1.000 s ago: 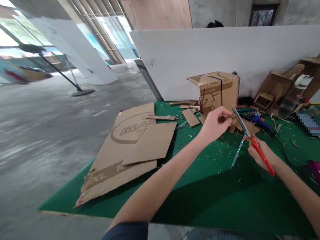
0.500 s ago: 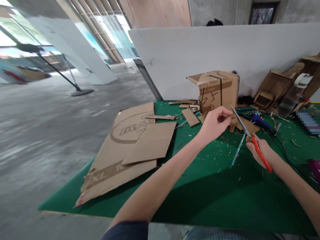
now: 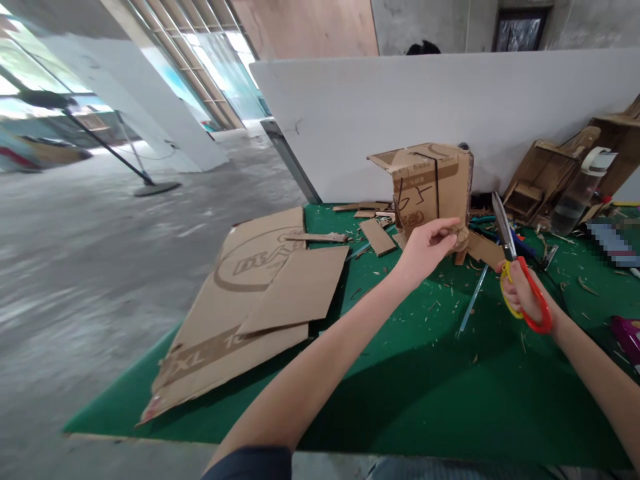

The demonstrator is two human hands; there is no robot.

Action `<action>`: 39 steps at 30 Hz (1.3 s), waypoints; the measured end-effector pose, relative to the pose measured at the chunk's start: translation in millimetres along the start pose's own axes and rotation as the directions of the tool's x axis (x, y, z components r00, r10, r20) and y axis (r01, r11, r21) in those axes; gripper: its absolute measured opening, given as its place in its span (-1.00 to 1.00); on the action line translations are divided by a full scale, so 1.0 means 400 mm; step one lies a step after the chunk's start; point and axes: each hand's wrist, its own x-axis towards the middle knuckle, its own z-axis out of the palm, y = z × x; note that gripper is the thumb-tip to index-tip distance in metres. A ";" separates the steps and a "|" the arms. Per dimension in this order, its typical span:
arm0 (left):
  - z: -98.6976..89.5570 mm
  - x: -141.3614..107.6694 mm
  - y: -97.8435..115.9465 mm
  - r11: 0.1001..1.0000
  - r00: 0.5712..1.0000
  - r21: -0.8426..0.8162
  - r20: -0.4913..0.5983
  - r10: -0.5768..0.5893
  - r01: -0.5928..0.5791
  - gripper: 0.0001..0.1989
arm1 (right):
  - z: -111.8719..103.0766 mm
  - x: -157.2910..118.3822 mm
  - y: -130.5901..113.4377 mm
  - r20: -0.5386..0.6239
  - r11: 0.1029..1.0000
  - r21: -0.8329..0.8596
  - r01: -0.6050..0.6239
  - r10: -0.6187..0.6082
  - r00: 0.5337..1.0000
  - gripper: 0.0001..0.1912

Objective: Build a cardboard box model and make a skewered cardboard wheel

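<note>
My left hand (image 3: pixel 429 248) is closed in a pinch on a small brown cardboard piece (image 3: pixel 459 238), partly hidden by the fingers. My right hand (image 3: pixel 523 288) grips scissors (image 3: pixel 506 230) with red and yellow handles. Their blades point up and look closed, apart from the cardboard piece. Just behind my left hand stands a cardboard box (image 3: pixel 420 190) with black marker writing and a lid flap jutting left. A flat cardboard strip (image 3: pixel 485 250) lies between my two hands, near the box's foot.
Large flat cardboard sheets (image 3: pixel 295 287) lie on the left of the green table (image 3: pixel 400 400). Cardboard scraps (image 3: pixel 377 238) are strewn near the box. A water bottle (image 3: pixel 577 193), a phone (image 3: pixel 614 241) and a blue glue gun (image 3: pixel 530 248) are at right. A white board (image 3: pixel 350 127) stands behind.
My right hand has turned the scissors more upright, drawing the blades away from my left hand. The small cardboard piece now shows at my left fingertips.
</note>
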 end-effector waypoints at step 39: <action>-0.003 0.004 -0.067 0.938 0.921 0.339 0.337 -0.197 0.077 -0.73 | -0.172 0.076 0.045 -0.399 0.479 -0.833 -0.278 -0.172 0.901 -0.42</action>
